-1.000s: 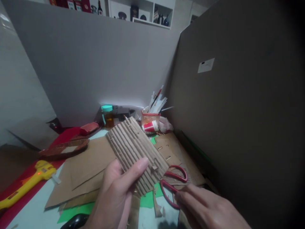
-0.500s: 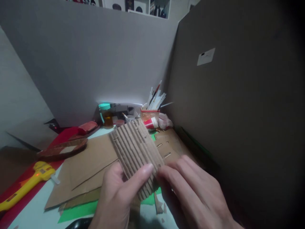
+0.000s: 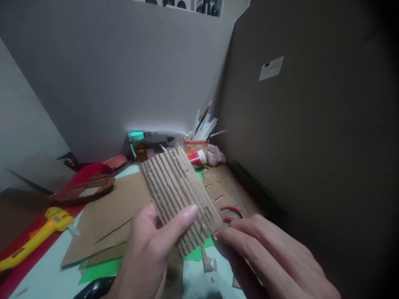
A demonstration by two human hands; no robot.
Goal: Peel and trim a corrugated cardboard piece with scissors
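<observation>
A ribbed piece of corrugated cardboard [image 3: 179, 195] is tilted up in front of me. My left hand [image 3: 158, 241] grips its lower part, thumb across the ridges and the other fingers hidden behind it. Its surface has small torn spots near the top and lower right. Close by the lower right corner, my right hand [image 3: 262, 253] has its fingers bent together. Whether anything is pinched in them, I cannot make out. A red loop [image 3: 233, 209], like a scissors handle, shows just behind these fingertips. Flat brown cardboard [image 3: 115, 207] lies beneath on the table.
A yellow glue gun [image 3: 40, 236] lies at left on red material. Behind stand a teal-lidded bottle [image 3: 137, 147] and a container of white sticks [image 3: 196, 146], with a red-and-white cup [image 3: 196, 158] lying before it. Slotted cardboard [image 3: 218, 187] and scraps [image 3: 206, 259] lie at right. Grey partitions [image 3: 124, 74] enclose the table.
My right hand has moved right and down, away from the cardboard's edge, and the red loop now shows. The cardboard in my left hand has shifted slightly left and up.
</observation>
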